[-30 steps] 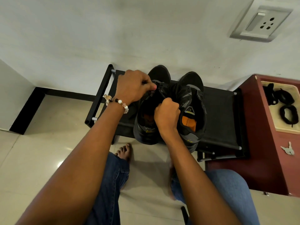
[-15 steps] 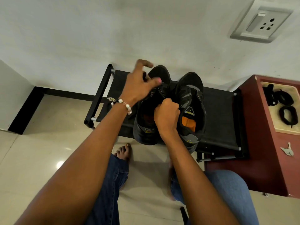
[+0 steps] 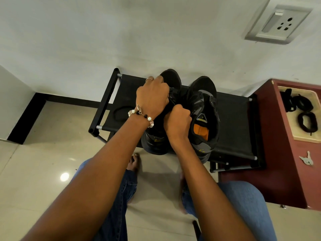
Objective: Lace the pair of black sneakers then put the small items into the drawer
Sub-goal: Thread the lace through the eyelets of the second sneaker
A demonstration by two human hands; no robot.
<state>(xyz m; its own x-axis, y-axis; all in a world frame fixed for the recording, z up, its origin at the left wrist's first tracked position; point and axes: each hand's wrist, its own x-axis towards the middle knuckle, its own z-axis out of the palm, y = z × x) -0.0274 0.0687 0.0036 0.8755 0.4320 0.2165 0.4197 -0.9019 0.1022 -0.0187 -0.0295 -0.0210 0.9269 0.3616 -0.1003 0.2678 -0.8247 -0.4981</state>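
Both hands work on the left sneaker point(image 3: 171, 80) on the rack point(image 3: 232, 122): left hand point(image 3: 152, 96) curled over its laces, right hand point(image 3: 177, 119) fisted just nearer; right sneaker point(image 3: 205, 101) alongside.

Both forearms are bare, with no sleeves in view. The left hand point(image 3: 152, 98) has a thin ring point(image 3: 149, 79) on one finger, and its wrist carries a bracelet point(image 3: 141, 115) of white and black beads with some clear, rose-gold-edged pieces; the right hand point(image 3: 177, 119) shows no jewellery. Blue denim jeans point(image 3: 121, 197) cover both legs, frayed at the hems, and the feet point(image 3: 134, 162) below them are bare.
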